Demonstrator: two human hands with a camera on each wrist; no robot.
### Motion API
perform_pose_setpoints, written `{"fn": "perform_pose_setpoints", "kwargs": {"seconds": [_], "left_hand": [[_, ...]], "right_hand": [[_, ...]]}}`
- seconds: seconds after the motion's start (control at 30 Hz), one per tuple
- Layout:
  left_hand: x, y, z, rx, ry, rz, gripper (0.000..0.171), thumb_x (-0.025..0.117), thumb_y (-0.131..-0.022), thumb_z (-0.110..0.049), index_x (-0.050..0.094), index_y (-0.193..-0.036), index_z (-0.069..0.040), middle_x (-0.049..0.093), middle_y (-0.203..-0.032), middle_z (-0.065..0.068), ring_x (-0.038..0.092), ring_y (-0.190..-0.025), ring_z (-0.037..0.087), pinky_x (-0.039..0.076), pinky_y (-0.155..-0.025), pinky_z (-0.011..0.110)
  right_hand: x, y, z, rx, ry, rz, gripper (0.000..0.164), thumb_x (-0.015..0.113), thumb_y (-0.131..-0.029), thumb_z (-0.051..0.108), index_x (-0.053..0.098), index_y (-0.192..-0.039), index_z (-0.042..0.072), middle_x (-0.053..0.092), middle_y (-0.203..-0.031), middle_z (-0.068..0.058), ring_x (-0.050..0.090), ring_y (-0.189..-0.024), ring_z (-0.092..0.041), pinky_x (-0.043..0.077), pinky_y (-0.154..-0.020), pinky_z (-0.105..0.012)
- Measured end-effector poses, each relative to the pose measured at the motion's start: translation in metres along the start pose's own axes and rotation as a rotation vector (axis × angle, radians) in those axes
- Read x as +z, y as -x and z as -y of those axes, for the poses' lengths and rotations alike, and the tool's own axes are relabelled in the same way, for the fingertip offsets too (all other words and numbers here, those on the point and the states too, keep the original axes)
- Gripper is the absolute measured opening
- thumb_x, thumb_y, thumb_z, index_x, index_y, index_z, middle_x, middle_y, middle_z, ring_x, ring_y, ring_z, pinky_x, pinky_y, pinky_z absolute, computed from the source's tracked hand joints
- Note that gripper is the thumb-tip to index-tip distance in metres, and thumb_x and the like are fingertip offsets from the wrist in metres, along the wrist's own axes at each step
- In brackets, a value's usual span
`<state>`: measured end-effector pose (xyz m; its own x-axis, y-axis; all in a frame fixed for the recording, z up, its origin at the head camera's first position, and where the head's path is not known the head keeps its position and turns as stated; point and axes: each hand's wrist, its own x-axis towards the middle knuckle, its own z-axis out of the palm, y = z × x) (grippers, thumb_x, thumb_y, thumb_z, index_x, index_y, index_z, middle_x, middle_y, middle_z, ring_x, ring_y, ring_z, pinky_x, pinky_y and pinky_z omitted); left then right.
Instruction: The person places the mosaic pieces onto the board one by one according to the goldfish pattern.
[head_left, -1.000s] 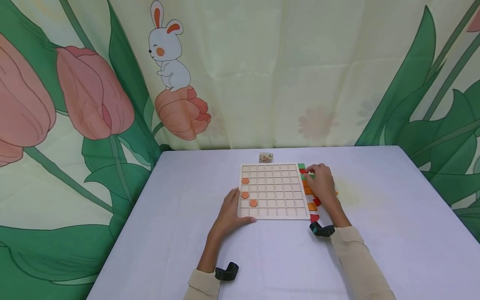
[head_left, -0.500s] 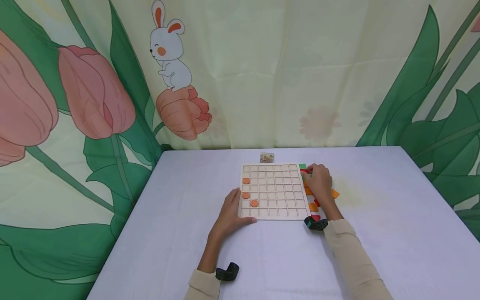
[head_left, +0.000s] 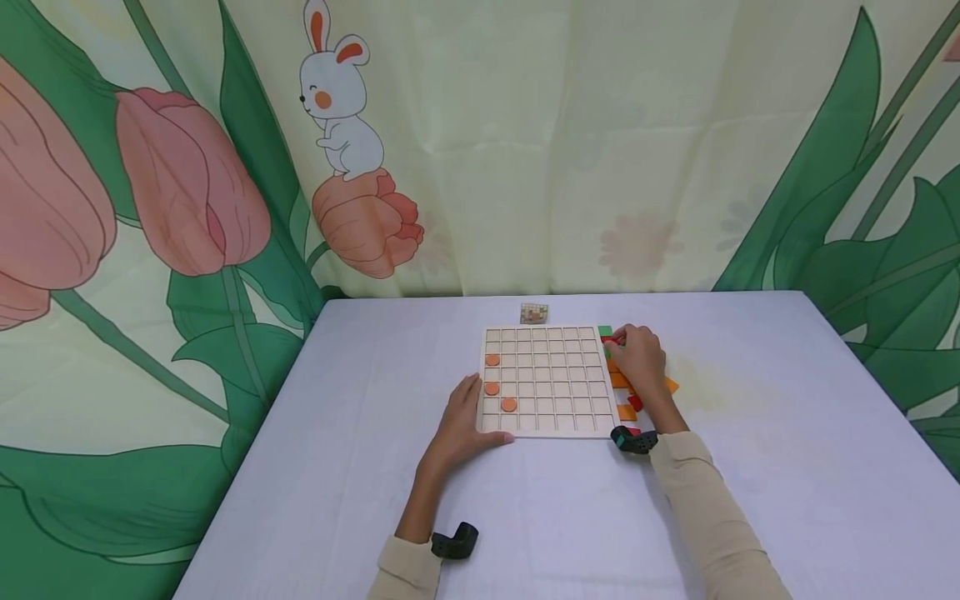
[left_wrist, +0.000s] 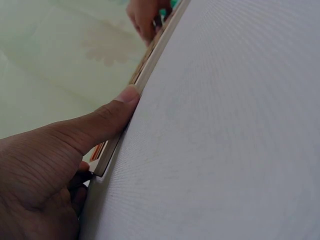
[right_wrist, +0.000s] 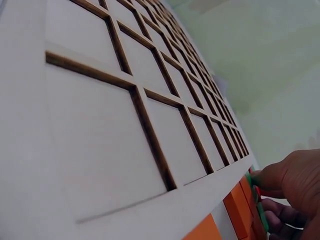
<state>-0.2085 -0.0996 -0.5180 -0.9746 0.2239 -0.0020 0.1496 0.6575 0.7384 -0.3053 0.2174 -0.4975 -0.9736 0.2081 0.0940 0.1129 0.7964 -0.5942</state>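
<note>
White-clothed bench point(head_left: 337, 442): left grip point(head_left: 460, 421), wide, touches a pale wooden grid board point(head_left: 555, 379) (perhaps steadying it); whether right grip point(head_left: 640, 358) holds flat coloured tiles point(head_left: 626, 412), we can't tell.

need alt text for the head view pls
A person's right hand is among red, green and orange pieces along the right edge of a pale gridded board, while the left hand rests against its near left corner. Three orange discs lie toward the board's left; behind the white table is a tulip-and-rabbit backdrop.
</note>
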Motion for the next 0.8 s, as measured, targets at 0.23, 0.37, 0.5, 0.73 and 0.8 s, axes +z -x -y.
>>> {"fn": "perform_pose_setpoints", "kwargs": {"seconds": [0.23,0.37,0.5,0.73,0.8], "left_hand": [[0.001,0.000,0.001,-0.009,0.010,0.014,0.122,0.095,-0.077,-0.041,0.023,-0.168,-0.002,0.028,-0.173,0.018,0.026,-0.161,0.040,0.031,-0.129,0.058],[0.001,-0.001,0.002,0.003,0.003,0.009,0.122,0.095,-0.077,-0.041,0.024,-0.168,-0.002,0.029,-0.172,0.018,0.026,-0.161,0.039,0.032,-0.129,0.058],[0.001,-0.002,0.002,0.003,0.002,0.002,0.121,0.095,-0.077,-0.040,0.024,-0.168,-0.003,0.029,-0.173,0.018,0.026,-0.161,0.040,0.032,-0.129,0.059],[0.002,-0.001,0.003,-0.008,-0.011,-0.003,0.121,0.095,-0.077,-0.040,0.025,-0.168,-0.002,0.029,-0.173,0.018,0.026,-0.161,0.040,0.032,-0.128,0.060],[0.002,-0.002,0.002,-0.008,-0.013,-0.004,0.122,0.095,-0.077,-0.040,0.025,-0.168,-0.003,0.029,-0.173,0.018,0.026,-0.161,0.039,0.032,-0.128,0.060]], "right_hand": [[-0.002,-0.003,-0.005,-0.037,0.006,0.037,0.028,0.063,-0.105,0.010,0.070,-0.124,-0.009,0.061,-0.114,-0.028,0.056,-0.102,-0.037,0.055,-0.091,-0.050],[-0.006,-0.006,-0.009,-0.076,0.004,0.075,0.027,0.060,-0.105,0.004,0.070,-0.127,-0.009,0.060,-0.120,-0.029,0.055,-0.107,-0.039,0.056,-0.100,-0.053],[-0.013,-0.009,-0.013,-0.085,-0.022,0.143,0.031,0.061,-0.105,0.004,0.067,-0.131,-0.011,0.059,-0.124,-0.030,0.054,-0.110,-0.040,0.055,-0.105,-0.054],[-0.024,-0.013,-0.013,-0.105,-0.022,0.226,0.034,0.066,-0.103,0.007,0.065,-0.131,-0.012,0.059,-0.124,-0.032,0.053,-0.108,-0.040,0.056,-0.103,-0.053],[-0.023,-0.014,-0.013,-0.100,-0.026,0.224,0.033,0.067,-0.103,0.008,0.066,-0.129,-0.012,0.059,-0.122,-0.031,0.054,-0.107,-0.039,0.057,-0.101,-0.052]]}}
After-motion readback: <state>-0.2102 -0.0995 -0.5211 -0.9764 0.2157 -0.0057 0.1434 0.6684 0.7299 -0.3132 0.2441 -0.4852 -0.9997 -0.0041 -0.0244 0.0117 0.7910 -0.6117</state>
